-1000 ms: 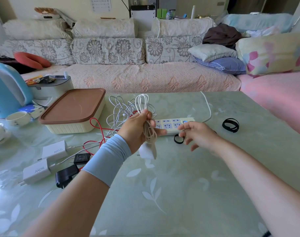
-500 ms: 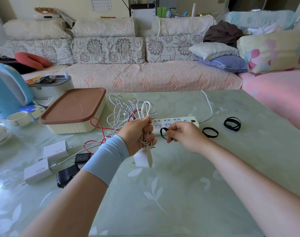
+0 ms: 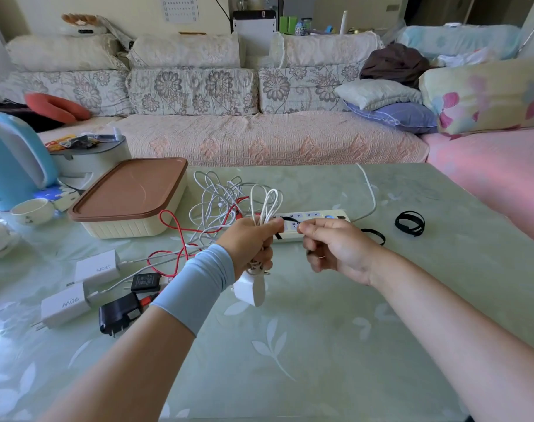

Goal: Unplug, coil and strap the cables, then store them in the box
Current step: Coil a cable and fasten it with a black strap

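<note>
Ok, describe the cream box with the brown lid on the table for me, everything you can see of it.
The cream plastic box is rectangular with rounded corners and ribbed walls, closed by a glossy brown lid with a raised rim. It sits flat on the pale green table, left of centre, in front of the sofa. A red cable loops at its near right corner; contact is unclear. The left hand and right hand are clear of it.

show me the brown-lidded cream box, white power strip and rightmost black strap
cream plastic box with brown lid (image 3: 128, 193): head view, lid centre
white power strip (image 3: 316, 215): head view, socket face
rightmost black strap loop (image 3: 397, 224): head view, left rim
</note>
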The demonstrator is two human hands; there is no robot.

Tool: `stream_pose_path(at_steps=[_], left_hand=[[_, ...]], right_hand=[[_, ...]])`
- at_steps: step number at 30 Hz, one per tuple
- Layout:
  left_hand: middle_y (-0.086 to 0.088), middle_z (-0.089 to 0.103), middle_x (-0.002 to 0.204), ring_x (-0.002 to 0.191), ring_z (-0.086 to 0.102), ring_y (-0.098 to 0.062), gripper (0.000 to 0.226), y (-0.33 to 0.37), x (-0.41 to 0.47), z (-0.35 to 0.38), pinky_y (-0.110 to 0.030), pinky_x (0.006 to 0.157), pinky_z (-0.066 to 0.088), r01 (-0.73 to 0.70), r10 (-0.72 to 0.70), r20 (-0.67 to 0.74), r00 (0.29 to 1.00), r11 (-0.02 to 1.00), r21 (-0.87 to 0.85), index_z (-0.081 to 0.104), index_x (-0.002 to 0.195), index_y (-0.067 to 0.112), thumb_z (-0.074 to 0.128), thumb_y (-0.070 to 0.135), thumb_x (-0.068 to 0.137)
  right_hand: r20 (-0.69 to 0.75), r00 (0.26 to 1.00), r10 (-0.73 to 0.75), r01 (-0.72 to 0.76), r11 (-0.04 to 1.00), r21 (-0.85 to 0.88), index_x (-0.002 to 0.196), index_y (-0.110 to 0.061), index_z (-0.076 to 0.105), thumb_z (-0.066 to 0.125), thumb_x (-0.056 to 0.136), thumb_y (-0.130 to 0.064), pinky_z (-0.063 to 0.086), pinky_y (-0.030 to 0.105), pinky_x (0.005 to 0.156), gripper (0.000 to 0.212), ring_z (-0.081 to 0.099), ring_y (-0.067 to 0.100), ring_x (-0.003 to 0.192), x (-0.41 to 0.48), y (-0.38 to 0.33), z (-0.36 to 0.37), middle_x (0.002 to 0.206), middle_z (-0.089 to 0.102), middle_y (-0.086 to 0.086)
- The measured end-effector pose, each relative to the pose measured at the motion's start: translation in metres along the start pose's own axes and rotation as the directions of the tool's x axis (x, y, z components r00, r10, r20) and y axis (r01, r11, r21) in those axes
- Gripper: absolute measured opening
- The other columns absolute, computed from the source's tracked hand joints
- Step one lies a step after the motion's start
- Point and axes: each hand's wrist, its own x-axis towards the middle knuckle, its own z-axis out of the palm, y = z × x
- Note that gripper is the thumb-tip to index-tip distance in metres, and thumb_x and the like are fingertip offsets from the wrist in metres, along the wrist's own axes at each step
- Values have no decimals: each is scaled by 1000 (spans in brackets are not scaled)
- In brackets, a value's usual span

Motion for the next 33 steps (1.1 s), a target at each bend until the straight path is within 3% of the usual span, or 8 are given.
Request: stream_pose_path(at_steps=[5,9,11,14,20,22,26,33], left_hand=[[1,32,51,36,30,-15,27,-3,5,-8,-26,46,39,2,-10,43,999,986,168,46,76,12,55,25,98],[3,33,45,36,29,-15,32,-4,0,-4,-24,42,39,4,-55,199,979,969,248,39,70,11,52,18,99],[3,33,45,34,30,-14,25,-3,-4,0,-22,39,39,3,-70,232,970,961,276,43,78,6,51,16,99],[3,33,46,34,32,-14,28,-4,-2,1,-25,45,39,28,-81,183,980,961,275,43,78,6,52,23,99],[-1,34,58,45,28,-16,28,-1,8,-7,-25,53,32,212,-201,98,975,970,-120,50,97,15,27,31,97],[0,35,59,45,29,-17,31,-4,10,-4,-24,50,34,167,-163,50,985,981,-101,55,102,11,26,23,100],[-1,39,64,48,33,-17,26,-9,10,7,-26,49,40,52,-49,42,998,997,-51,59,97,15,37,27,105],[-2,43,69,50,38,-17,25,-12,6,13,-28,54,42,-51,41,111,993,995,87,51,81,13,42,20,102]], right_hand=[[14,1000,23,-19,974,-226,90,-6,61,49,99,-6,44,31,63,15,44,22,55,1,2,-2,51,36,1],[112,991,71,-47,979,-197,102,2,62,37,92,11,53,33,71,28,59,24,60,-2,-1,-1,61,54,11],[152,976,158,-126,972,-196,90,-7,57,33,93,4,38,29,52,26,36,17,45,-5,-3,0,61,39,6],[107,981,160,-130,960,-246,80,-16,54,39,103,-21,14,25,49,28,13,10,45,-5,-8,-2,64,16,0],[-13,990,-143,137,968,-208,88,-19,72,49,102,-13,43,28,52,28,31,12,43,-3,-4,-6,72,50,8],[-31,976,-217,209,963,-172,84,-23,77,55,99,-9,49,29,59,30,38,13,46,-4,-2,-4,85,57,13],[-52,963,-263,260,964,-53,97,-13,74,64,89,-5,43,25,57,15,42,12,44,-5,-4,6,68,63,-2],[-204,960,-192,165,976,-142,81,-16,77,78,82,-20,38,25,50,5,43,16,40,-3,1,21,73,72,6]])
